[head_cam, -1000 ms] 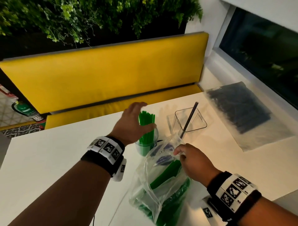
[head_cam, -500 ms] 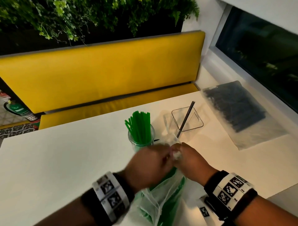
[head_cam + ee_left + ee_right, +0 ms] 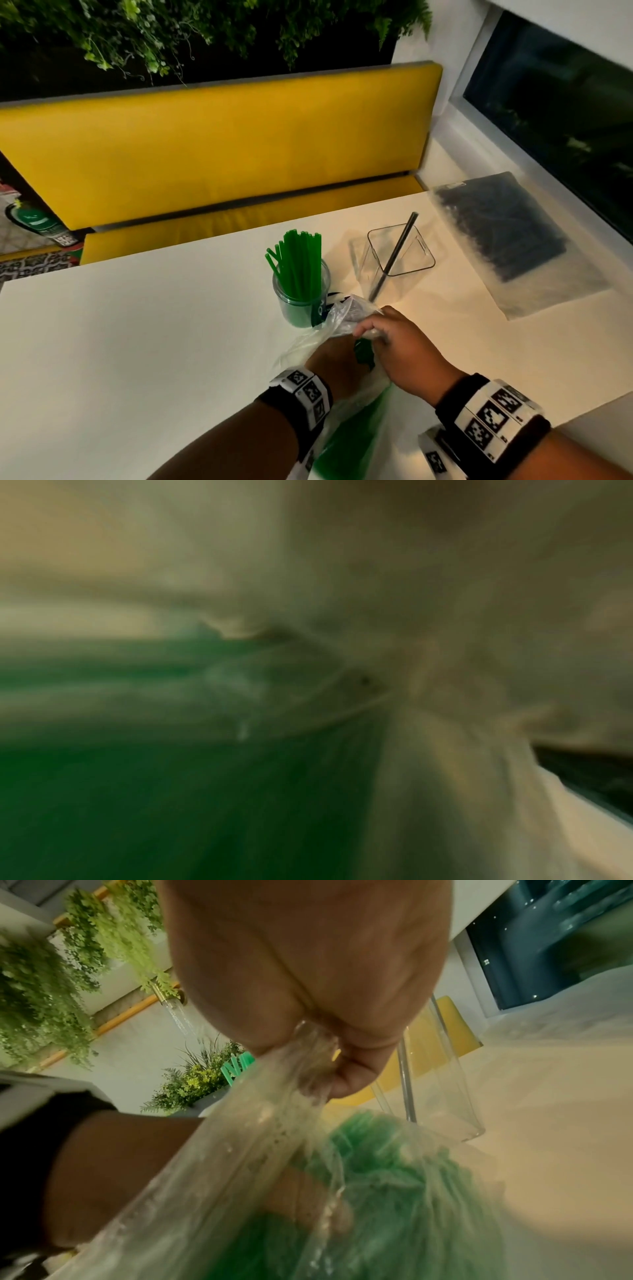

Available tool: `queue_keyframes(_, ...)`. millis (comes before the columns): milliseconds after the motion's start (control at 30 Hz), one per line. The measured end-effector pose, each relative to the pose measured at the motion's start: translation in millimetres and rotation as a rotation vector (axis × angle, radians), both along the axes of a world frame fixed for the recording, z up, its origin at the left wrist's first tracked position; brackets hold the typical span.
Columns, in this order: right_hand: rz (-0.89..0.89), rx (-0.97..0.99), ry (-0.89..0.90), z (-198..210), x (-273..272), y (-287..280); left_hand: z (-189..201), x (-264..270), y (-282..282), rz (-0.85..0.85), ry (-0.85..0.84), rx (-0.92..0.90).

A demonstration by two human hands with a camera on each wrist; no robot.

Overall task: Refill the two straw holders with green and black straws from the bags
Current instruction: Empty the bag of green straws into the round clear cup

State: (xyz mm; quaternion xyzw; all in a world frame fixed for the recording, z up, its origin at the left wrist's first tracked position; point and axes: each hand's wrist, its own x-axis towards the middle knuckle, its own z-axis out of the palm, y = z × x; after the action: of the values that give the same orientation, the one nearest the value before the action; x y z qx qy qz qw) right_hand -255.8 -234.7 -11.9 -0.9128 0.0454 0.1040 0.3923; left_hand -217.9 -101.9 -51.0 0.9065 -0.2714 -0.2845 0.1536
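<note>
Now | right hand (image 3: 404, 346) pinches bag (image 3: 346, 317) | left hand (image 3: 337, 363) inside, grip unclear

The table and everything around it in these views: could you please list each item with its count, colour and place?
round holder: one, clear, mid-table, holding a bunch of green straws
square holder: one, clear, right of the round holder, holding one black straw
bag of green straws: one, clear plastic, near edge of the table, mouth held up
bag of black straws: one, clear plastic, flat on the far right of the table
table: one, white
bench: one, yellow, behind the table
plants: green, above the bench
window: one, dark, right
left hand: reaches into the green bag; fingers hidden
right hand: pinches the green bag's mouth
</note>
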Motion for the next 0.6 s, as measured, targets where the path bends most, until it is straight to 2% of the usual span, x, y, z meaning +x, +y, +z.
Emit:
queue_keyframes(267, -0.113, -0.183, -0.097, 8, 6, 2, 29, 13, 16, -0.007, 0.041, -0.222)
queue_keyframes(333, -0.120, -0.231, -0.095, 10, 7, 3, 33, 18, 19, -0.008, 0.058, -0.206)
queue_keyframes(400, -0.110, -0.180, -0.060, 12, 7, 5, 35, 23, 18, -0.047, 0.028, -0.133)
queue_keyframes(500, -0.063, 0.006, -0.047, 15, 7, 7, 37, 23, 8, -0.161, -0.039, -0.082)
queue_keyframes(600, -0.093, -0.039, -0.025, 12, 8, 0, 38, 21, 4, -0.110, 0.027, -0.177)
